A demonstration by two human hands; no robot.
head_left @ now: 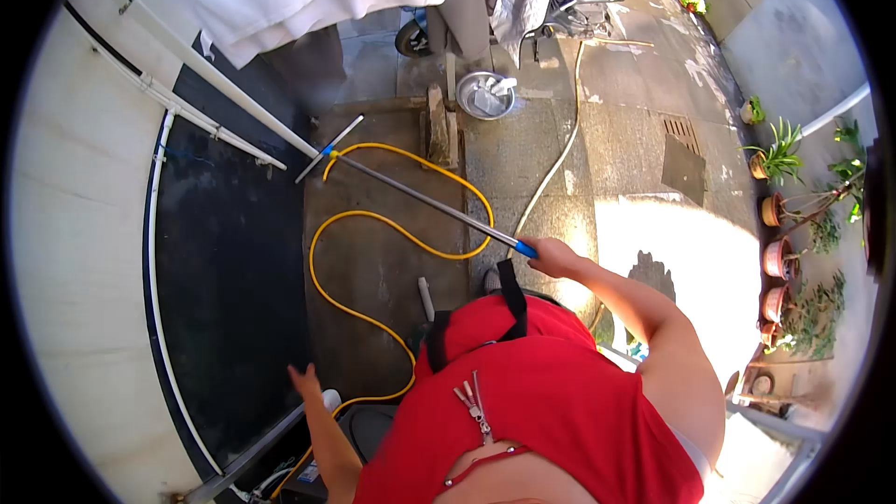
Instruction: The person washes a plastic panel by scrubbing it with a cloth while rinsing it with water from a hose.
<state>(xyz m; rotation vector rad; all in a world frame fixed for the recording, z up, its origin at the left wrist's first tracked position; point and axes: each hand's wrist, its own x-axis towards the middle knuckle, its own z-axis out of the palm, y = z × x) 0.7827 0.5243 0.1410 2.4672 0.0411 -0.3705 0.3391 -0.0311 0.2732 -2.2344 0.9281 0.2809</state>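
- Only got the head view: the right hand (553, 258) is wrapped around the blue grip (526, 248) of a long metal pole (420, 198).
- Left hand (304, 380) is free, fingers spread, nothing in it that I can see. It's out near-left, by the dark wall (224, 261).
- Pole runs from the right hand to far left, where its crossbar (346, 131) sits by the foot of that wall. Can't tell if the bar touches the floor.
- Watch the yellow hose (315, 266), imo: it loops under the pole and around the bar, so I'd lift the head clear of it, not drag.
- One hand on the very end gives lousy leverage; I'd put the left partway down the shaft.
- Mind the wooden block (436, 126) and metal basin (464, 101) far side, just right of the bar.
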